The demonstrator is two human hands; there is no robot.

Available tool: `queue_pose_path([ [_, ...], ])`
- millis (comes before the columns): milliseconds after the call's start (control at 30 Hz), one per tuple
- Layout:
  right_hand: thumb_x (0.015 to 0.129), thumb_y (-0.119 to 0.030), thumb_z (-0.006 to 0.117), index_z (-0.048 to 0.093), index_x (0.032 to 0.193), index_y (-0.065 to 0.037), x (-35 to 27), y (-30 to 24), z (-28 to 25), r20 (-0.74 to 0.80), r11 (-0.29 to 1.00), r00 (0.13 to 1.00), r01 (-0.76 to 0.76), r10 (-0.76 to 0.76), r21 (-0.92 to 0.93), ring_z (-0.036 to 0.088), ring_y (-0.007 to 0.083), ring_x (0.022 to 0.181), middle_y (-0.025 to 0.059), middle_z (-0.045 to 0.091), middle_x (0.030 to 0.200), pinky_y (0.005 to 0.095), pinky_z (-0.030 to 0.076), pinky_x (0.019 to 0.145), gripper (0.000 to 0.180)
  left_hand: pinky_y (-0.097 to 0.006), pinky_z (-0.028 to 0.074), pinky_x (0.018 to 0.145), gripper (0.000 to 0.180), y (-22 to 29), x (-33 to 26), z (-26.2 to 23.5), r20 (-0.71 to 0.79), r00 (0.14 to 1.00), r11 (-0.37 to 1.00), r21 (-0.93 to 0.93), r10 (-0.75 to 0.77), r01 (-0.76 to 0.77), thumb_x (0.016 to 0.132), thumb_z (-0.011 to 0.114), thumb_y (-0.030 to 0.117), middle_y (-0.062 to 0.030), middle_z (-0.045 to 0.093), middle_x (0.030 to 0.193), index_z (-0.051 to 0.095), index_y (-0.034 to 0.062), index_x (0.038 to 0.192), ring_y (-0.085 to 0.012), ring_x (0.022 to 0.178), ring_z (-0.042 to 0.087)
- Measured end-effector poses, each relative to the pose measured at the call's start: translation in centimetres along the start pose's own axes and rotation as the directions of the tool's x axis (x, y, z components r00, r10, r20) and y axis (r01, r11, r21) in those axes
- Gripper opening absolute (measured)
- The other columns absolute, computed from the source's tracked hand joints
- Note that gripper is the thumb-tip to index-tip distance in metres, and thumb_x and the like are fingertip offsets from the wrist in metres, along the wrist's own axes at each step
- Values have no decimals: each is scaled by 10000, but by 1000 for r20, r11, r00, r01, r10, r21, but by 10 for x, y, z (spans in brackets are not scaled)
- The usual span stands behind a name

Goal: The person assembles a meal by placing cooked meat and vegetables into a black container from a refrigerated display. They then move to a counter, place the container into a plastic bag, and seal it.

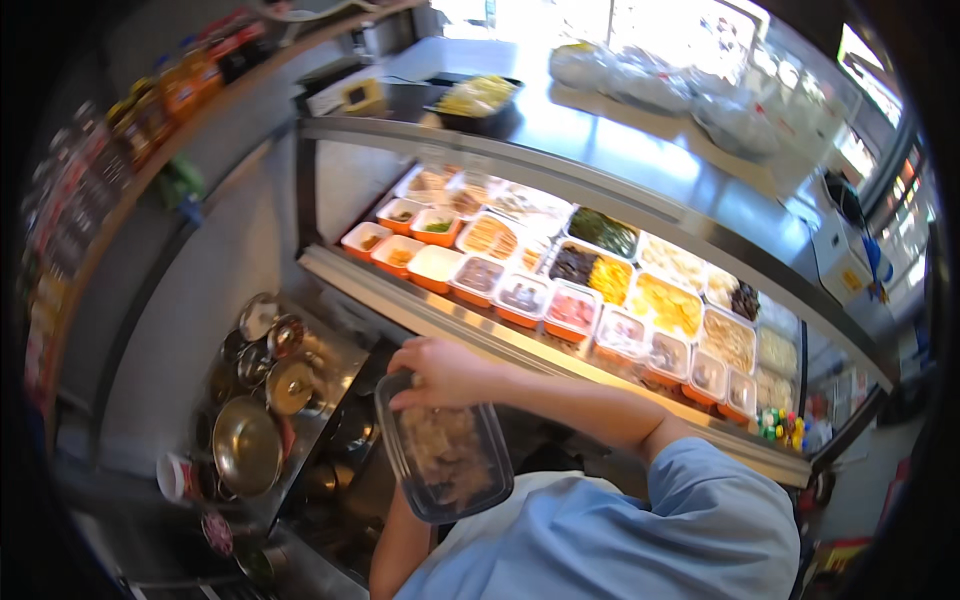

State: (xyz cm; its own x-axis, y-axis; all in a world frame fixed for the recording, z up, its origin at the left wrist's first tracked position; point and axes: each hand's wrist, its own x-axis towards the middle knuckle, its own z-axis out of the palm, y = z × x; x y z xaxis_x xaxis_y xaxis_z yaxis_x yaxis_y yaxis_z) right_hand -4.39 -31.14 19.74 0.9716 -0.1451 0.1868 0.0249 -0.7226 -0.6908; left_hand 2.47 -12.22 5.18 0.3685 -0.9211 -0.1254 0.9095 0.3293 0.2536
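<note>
Centrally, we see our right hand (445, 372), its fingers (406, 399) clamped on the upper-left edge of 1 clear, dark-rimmed container (492, 450) of brownish pieces (440, 440), held beside our blue shirt (600, 545). Our left forearm (397, 548) rises behind the container; our left hand is hidden, so we cannot tell how its fingers stand. Beyond, we note a display case (420, 312) with rows of orange-and-white tubs (434, 267). Above it, 1 black tray (470, 124) of yellowish food rests on the bench (600, 140). Leftward, we find 1 round metal pan (246, 446).
</note>
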Motion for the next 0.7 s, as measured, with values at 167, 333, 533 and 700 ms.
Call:
queue_pose_path([
  [167, 764, -255, 800, 691, 1002, -8, -77, 124, -88, 133, 906, 963, -266, 235, 329, 646, 196, 809, 85, 683, 858, 314, 508, 718, 360, -521, 384, 1075, 661, -124, 92, 34, 34, 882, 882, 15, -471, 470, 952, 496, 544, -203, 533, 1329, 414, 74, 1410, -360, 1252, 495],
  [333, 774, -137, 781, 692, 1017, 1, -159, 193, -139, 206, 650, 925, -373, 321, 662, 605, 102, 823, 23, 679, 881, 242, 477, 751, 293, -517, 397, 1065, 662, -205, 154, 68, 51, 702, 704, 36, -710, 710, 950, 498, 546, -202, 535, 1326, 420, 74, 1407, -360, 1241, 505],
  [533, 725, -149, 835, 714, 988, -2, -242, 227, -165, -25, 620, 718, -583, 696, 525, 607, 96, 786, 18, 687, 842, 253, 474, 712, 325, -513, 412, 1052, 663, -268, 208, 73, 87, 480, 484, 27, -873, 875, 947, 500, 549, -201, 539, 1322, 427, 73, 1404, -359, 1227, 516],
  [700, 748, -134, 823, 719, 994, -14, -297, 237, -168, 21, 385, 679, -441, 734, 811, 598, 71, 763, 15, 685, 847, 233, 466, 687, 293, -509, 425, 1041, 664, -318, 231, 81, 150, 213, 221, 40, -966, 975, 945, 502, 551, -200, 541, 1318, 433, 72, 1401, -359, 1215, 526],
])
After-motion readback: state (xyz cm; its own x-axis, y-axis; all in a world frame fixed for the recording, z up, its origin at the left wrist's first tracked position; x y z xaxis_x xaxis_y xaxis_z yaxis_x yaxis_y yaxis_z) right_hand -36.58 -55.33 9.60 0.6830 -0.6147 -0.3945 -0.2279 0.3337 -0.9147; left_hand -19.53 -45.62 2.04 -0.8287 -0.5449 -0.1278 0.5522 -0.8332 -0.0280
